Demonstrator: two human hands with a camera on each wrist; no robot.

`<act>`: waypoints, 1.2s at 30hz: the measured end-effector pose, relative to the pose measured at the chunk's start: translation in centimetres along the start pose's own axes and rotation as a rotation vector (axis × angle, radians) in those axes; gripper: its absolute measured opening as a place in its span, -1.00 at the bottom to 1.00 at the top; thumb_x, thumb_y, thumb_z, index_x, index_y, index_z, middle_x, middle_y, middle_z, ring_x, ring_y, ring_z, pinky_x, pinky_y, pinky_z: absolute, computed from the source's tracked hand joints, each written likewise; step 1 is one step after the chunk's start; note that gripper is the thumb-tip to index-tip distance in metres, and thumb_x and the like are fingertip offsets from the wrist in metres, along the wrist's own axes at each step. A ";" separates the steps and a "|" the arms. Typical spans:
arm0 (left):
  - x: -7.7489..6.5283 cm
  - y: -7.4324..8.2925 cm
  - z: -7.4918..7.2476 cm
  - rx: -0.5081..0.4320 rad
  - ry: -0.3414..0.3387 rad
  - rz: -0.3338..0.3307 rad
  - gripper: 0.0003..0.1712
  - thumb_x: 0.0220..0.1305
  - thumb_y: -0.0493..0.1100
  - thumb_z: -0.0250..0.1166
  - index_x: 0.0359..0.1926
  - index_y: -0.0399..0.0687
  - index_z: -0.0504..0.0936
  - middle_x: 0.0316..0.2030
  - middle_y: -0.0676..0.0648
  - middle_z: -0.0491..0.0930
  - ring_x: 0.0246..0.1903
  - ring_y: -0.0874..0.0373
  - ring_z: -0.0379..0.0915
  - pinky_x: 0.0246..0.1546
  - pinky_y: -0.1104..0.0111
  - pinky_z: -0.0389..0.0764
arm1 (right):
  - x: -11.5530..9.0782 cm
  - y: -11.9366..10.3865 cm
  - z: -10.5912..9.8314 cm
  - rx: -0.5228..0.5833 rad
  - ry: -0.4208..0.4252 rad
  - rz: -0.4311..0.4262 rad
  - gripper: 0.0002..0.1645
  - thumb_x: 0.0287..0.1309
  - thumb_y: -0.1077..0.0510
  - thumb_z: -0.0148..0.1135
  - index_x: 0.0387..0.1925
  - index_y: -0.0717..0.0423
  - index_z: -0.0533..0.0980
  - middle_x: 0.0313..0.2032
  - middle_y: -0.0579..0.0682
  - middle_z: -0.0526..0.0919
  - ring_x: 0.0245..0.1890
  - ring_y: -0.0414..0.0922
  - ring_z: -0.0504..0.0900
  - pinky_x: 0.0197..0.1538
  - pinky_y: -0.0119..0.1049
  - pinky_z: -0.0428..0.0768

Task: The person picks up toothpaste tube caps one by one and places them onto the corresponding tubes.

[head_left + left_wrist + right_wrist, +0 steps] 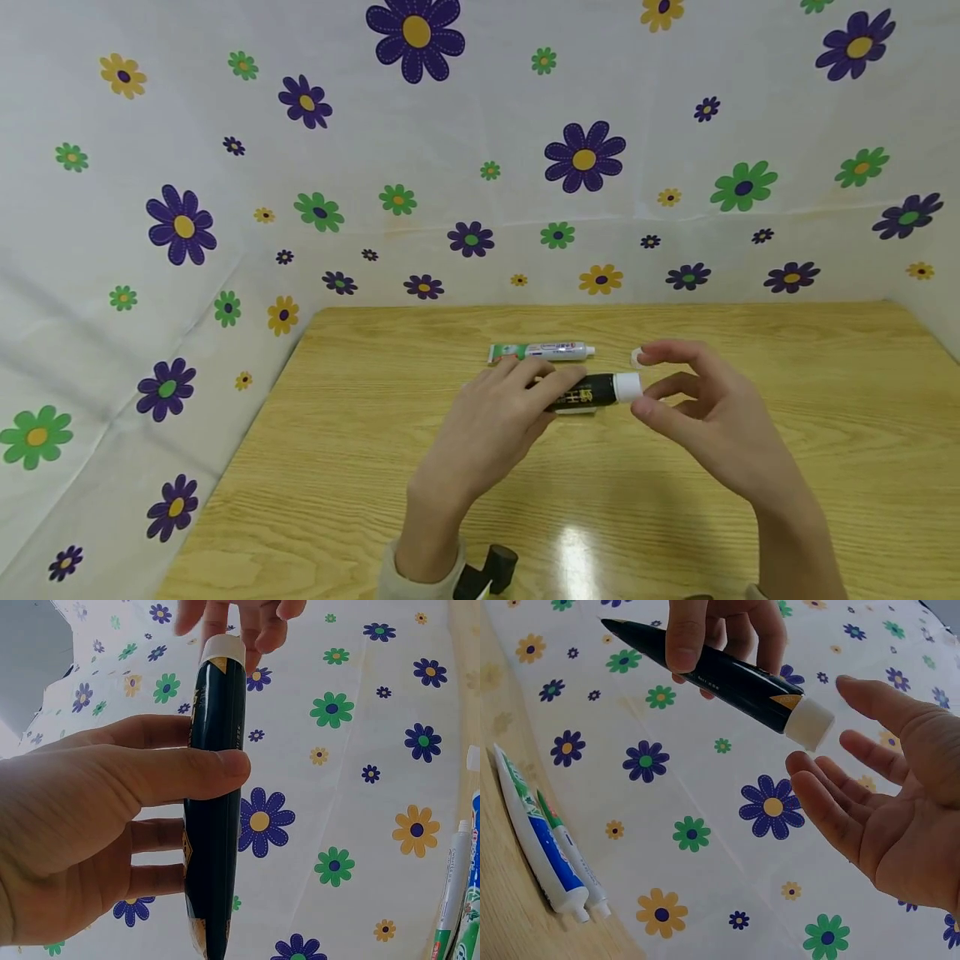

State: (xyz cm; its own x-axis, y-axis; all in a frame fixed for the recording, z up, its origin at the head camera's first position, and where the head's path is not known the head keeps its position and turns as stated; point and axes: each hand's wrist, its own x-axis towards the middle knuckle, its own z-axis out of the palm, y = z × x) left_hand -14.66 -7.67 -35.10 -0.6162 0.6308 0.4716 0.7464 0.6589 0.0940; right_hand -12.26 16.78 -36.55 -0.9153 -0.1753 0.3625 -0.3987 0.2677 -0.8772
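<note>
Flowered cloth (480, 117) fills the upper part of the head view, and below it is a wooden desk (337, 467). Slightly right of the middle, the left hand (495, 408) grips a dark tube (596, 390), thumb and fingers around its body. Its white cap (627, 387) points right, toward the right hand (720, 417), whose fingers are spread; whether they touch the cap, I cannot tell. Two other tubes (549, 847) lie at lower left of the right wrist view.
</note>
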 end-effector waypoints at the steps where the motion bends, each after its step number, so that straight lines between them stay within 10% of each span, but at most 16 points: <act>1: 0.0 0.0 0.0 0.003 0.001 -0.001 -0.42 0.15 -0.21 0.49 0.19 0.18 0.55 -0.07 0.07 0.62 -0.08 0.12 0.55 -0.05 0.24 0.62 | 0.0 0.0 0.0 -0.011 0.000 -0.018 -0.41 0.16 0.40 0.34 0.21 0.09 0.42 -0.02 -0.10 0.57 -0.26 -0.17 0.69 -0.28 -0.32 0.68; 11: 0.0 0.0 -0.2 0.019 -0.002 0.000 -0.42 0.17 -0.22 0.47 0.19 0.23 0.54 -0.09 0.08 0.61 -0.11 0.14 0.53 -0.18 0.29 0.63 | 0.2 0.2 0.3 -0.021 0.007 -0.169 -0.48 0.01 0.59 0.31 0.01 0.20 0.50 -0.08 -0.10 0.60 -0.26 -0.21 0.64 -0.30 -0.39 0.63; 36: -0.1 0.2 -0.2 0.059 -0.001 0.019 -0.51 0.25 -0.25 0.41 0.16 0.21 0.56 -0.11 0.06 0.62 -0.11 0.09 0.57 -0.02 0.16 0.63 | 0.1 0.3 0.3 -0.107 -0.026 0.002 -0.80 0.30 0.30 0.26 -0.05 0.14 0.55 -0.26 -0.03 0.61 -0.33 -0.19 0.60 -0.31 -0.38 0.64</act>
State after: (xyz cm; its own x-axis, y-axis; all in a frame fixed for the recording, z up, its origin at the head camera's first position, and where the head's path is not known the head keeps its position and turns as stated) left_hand -14.37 -7.67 -34.90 -0.6026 0.6437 0.4717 0.7416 0.6700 0.0332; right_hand -12.45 16.54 -36.89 -0.9148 -0.1990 0.3516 -0.4022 0.3673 -0.8386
